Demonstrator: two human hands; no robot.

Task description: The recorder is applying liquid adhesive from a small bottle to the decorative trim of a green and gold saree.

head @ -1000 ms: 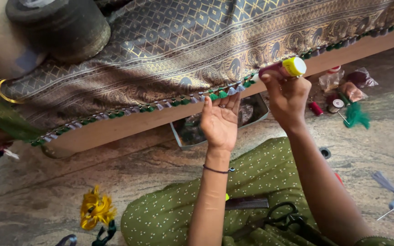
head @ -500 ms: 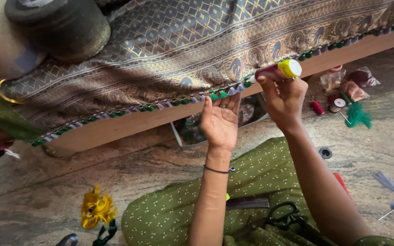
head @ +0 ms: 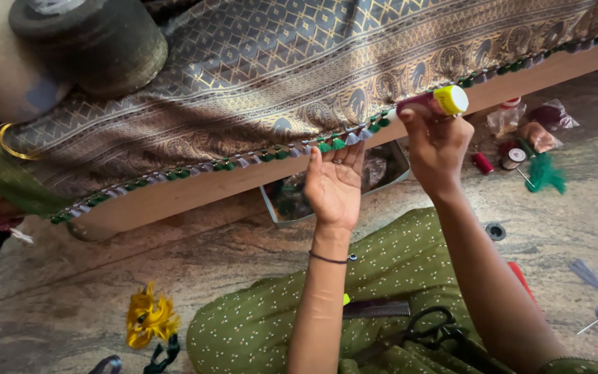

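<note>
From the head camera, looking down: a grey-and-gold patterned cloth [head: 299, 76] is draped over a low wooden ledge [head: 195, 190] so that its border of small green and grey tassels [head: 327, 144] hangs free along the front, within easy reach of both hands.

The left hand [head: 335, 183] is raised palm-up just under that border, fingers spread and loosely open, their tips touching the tassels as if to steady that stretch of edge. It grips nothing.

The right hand [head: 437, 149], up and to the right of the left, is curled shut around a small pink tube with a yellow cap [head: 434, 102], held sideways against the cloth's border with the cap pointing away from the left hand.

Right of the right hand, on the stone floor [head: 174, 277], lie thread spools [head: 496, 161] and a green tassel [head: 545, 176]. Near the person's lap, below both hands, rest black scissors [head: 437, 332] and a dark comb [head: 376, 309]; left of the left forearm lies a yellow tassel bunch [head: 148, 320].
</note>
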